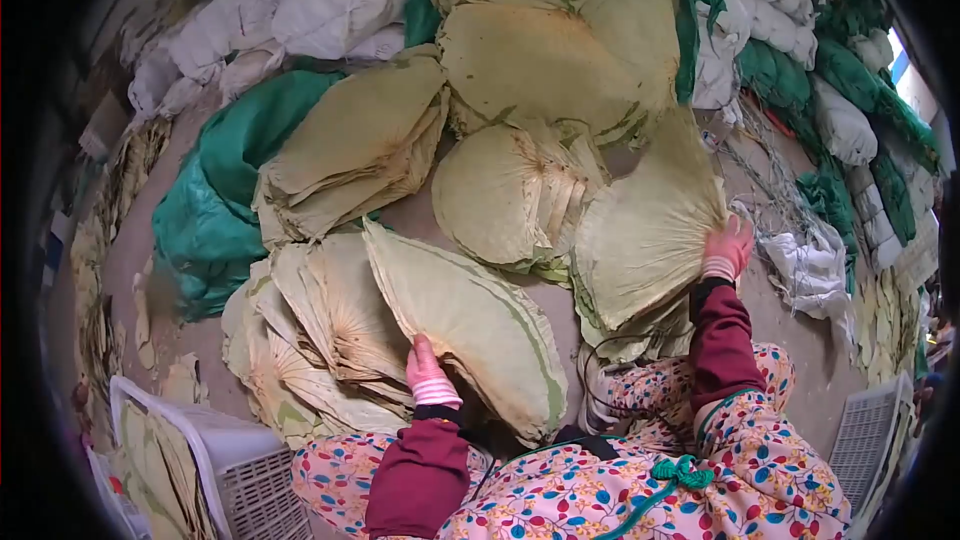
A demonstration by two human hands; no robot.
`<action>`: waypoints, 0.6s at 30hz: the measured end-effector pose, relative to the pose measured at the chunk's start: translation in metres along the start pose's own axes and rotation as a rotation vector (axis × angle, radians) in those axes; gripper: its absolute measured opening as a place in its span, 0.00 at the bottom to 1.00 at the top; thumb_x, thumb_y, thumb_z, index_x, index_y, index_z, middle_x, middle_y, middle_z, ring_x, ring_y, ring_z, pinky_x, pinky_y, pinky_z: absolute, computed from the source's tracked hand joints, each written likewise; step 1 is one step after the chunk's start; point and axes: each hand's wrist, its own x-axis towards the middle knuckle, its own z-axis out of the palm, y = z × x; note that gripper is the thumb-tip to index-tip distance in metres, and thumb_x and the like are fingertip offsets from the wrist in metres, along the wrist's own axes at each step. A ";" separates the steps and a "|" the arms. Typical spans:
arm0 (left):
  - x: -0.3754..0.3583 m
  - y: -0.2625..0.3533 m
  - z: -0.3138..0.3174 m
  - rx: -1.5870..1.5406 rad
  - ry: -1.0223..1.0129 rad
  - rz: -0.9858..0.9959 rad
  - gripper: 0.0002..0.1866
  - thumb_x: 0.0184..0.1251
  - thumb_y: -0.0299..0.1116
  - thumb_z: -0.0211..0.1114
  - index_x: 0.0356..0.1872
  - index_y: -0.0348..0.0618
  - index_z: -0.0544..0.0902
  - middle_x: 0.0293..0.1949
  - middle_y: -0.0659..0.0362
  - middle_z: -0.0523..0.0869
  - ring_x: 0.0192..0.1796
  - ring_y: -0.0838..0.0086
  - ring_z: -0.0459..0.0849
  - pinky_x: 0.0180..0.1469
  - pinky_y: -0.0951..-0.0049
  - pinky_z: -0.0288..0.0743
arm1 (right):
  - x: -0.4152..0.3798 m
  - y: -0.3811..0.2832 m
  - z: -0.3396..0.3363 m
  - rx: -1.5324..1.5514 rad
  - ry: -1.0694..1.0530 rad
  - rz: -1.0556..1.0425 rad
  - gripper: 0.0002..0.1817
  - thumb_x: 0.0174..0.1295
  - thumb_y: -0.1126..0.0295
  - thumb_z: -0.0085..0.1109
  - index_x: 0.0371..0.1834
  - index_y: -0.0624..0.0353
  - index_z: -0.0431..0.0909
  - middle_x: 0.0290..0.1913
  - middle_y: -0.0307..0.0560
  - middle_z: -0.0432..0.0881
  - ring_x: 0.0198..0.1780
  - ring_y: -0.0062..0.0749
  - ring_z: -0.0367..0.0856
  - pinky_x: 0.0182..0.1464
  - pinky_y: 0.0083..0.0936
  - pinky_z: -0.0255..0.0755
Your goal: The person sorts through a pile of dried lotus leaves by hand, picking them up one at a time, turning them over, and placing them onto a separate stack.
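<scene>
Flat, dried pale-green leaves lie in stacks on the floor. My left hand, in a pink glove with a striped cuff, is closed on the edge of a large folded leaf in front of me, above a fanned stack. At the right, my right hand, gloved the same way, grips the gathered edge of a broad leaf; its fingertips are partly hidden. Between them and farther off sits a rounded stack. Another folded stack lies at the upper left.
A large leaf pile in green netting stands at the back. White sacks line the rear. Green cloth lies left. White crates stand at lower left and lower right. Tangled string and white cloth lie right.
</scene>
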 end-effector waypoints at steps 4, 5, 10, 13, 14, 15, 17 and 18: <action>-0.014 0.016 0.014 -0.064 -0.094 -0.006 0.21 0.59 0.51 0.54 0.28 0.39 0.73 0.25 0.64 0.71 0.30 0.79 0.66 0.35 0.78 0.61 | -0.055 -0.053 0.014 0.384 -0.115 -0.616 0.42 0.43 0.45 0.59 0.60 0.55 0.58 0.61 0.52 0.60 0.64 0.40 0.54 0.63 0.36 0.47; -0.018 0.018 0.017 -0.074 -0.121 -0.010 0.20 0.59 0.51 0.54 0.26 0.41 0.73 0.24 0.65 0.69 0.29 0.80 0.65 0.34 0.78 0.60 | -0.081 -0.092 -0.031 0.378 -0.552 -0.633 0.41 0.44 0.45 0.58 0.58 0.58 0.60 0.58 0.55 0.64 0.61 0.43 0.60 0.61 0.33 0.53; -0.036 0.036 0.024 -0.037 -0.243 -0.101 0.15 0.61 0.44 0.55 0.20 0.45 0.71 0.19 0.68 0.63 0.23 0.83 0.59 0.26 0.81 0.55 | -0.223 -0.163 -0.088 0.956 -1.220 -0.905 0.35 0.46 0.53 0.59 0.54 0.63 0.63 0.51 0.59 0.70 0.53 0.45 0.69 0.53 0.31 0.63; -0.021 0.012 0.015 -0.280 -0.206 -0.094 0.12 0.60 0.38 0.56 0.20 0.45 0.71 0.20 0.68 0.65 0.25 0.83 0.62 0.27 0.81 0.58 | -0.232 -0.180 -0.093 0.783 -1.276 -0.923 0.27 0.51 0.55 0.55 0.50 0.62 0.68 0.43 0.58 0.75 0.46 0.47 0.74 0.48 0.31 0.67; -0.017 0.008 0.011 -0.320 -0.181 -0.093 0.12 0.59 0.37 0.56 0.20 0.45 0.72 0.20 0.68 0.66 0.25 0.82 0.63 0.28 0.80 0.59 | -0.237 -0.179 -0.081 0.931 -1.250 -0.865 0.24 0.52 0.56 0.53 0.47 0.62 0.70 0.40 0.58 0.76 0.44 0.48 0.75 0.46 0.32 0.68; -0.011 0.000 0.001 -0.334 -0.191 -0.166 0.11 0.59 0.37 0.56 0.21 0.43 0.73 0.22 0.67 0.69 0.27 0.81 0.65 0.32 0.79 0.62 | -0.243 -0.175 -0.056 1.074 -1.218 -0.802 0.21 0.54 0.57 0.51 0.45 0.62 0.71 0.37 0.57 0.77 0.42 0.49 0.75 0.45 0.32 0.68; -0.006 -0.003 -0.002 -0.328 -0.112 -0.101 0.10 0.58 0.36 0.56 0.22 0.42 0.73 0.23 0.66 0.69 0.28 0.80 0.66 0.34 0.78 0.62 | -0.229 -0.168 -0.022 1.040 -0.940 -0.761 0.14 0.54 0.61 0.48 0.34 0.61 0.74 0.30 0.56 0.77 0.35 0.50 0.75 0.39 0.35 0.69; -0.005 -0.003 -0.002 -0.324 -0.072 -0.070 0.10 0.58 0.36 0.56 0.23 0.42 0.74 0.23 0.66 0.69 0.29 0.79 0.66 0.34 0.78 0.62 | -0.206 -0.165 -0.006 0.863 -0.706 -0.772 0.11 0.53 0.64 0.48 0.26 0.60 0.75 0.26 0.54 0.76 0.30 0.50 0.75 0.34 0.37 0.69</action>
